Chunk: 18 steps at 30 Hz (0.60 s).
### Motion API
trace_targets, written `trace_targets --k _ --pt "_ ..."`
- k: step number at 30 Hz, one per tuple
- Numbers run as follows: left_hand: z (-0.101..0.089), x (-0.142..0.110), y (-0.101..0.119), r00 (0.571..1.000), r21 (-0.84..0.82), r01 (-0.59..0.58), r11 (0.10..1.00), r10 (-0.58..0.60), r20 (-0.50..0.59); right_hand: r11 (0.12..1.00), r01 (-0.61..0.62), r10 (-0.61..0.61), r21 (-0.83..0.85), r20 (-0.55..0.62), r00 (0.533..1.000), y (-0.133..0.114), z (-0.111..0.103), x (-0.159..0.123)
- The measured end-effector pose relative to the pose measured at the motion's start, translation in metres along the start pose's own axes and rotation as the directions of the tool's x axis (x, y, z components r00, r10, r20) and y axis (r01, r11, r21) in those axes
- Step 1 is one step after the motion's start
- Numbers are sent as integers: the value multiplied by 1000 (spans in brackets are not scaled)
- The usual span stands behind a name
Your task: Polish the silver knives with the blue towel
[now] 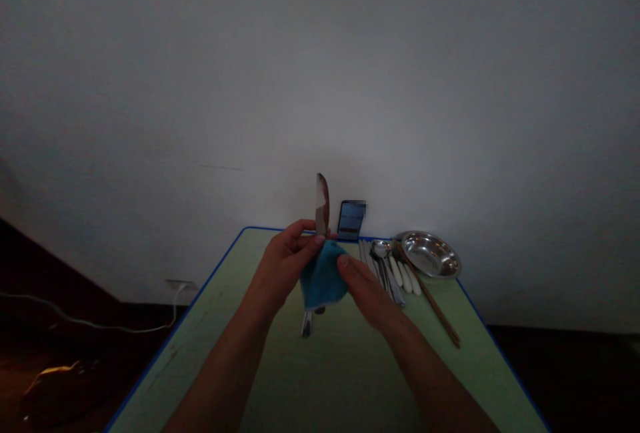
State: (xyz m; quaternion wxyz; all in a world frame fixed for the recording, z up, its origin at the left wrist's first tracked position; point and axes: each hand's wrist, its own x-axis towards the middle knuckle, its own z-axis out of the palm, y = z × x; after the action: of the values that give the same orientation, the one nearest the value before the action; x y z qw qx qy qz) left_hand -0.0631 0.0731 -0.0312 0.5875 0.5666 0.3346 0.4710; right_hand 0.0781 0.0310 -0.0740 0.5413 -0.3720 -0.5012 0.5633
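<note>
A table knife (323,206) stands upright over the table with its shiny blade pointing up. My left hand (285,259) pinches it near the base of the blade. A blue cloth (323,279) covers its lower part, and my right hand (363,286) grips the cloth from the right with the thumb on top. The cloth hides most of the knife's handle. Beneath the cloth, a metal utensil (306,325) lies on the table, mostly covered from view, so its kind is unclear.
On the green table (210,339), metal cutlery (383,263), white-handled utensils (405,276) and brown chopsticks (435,306) lie to the right. An oval steel bowl (431,256) sits behind them. A phone (351,221) leans against the wall. A white cable (100,323) hangs at left.
</note>
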Motion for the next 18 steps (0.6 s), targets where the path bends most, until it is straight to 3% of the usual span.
trace_targets --k 6,11,18 --pt "5 -1 1 998 -21 59 998 -58 33 1000 -30 30 10 -5 1000 6 1 1" --pt "3 0 1 999 126 -36 991 33 30 996 -53 54 68 -5 999 9 2 1" --pt "-3 2 -2 999 182 -10 983 16 -33 993 -81 82 85 -9 997 8 7 -4"
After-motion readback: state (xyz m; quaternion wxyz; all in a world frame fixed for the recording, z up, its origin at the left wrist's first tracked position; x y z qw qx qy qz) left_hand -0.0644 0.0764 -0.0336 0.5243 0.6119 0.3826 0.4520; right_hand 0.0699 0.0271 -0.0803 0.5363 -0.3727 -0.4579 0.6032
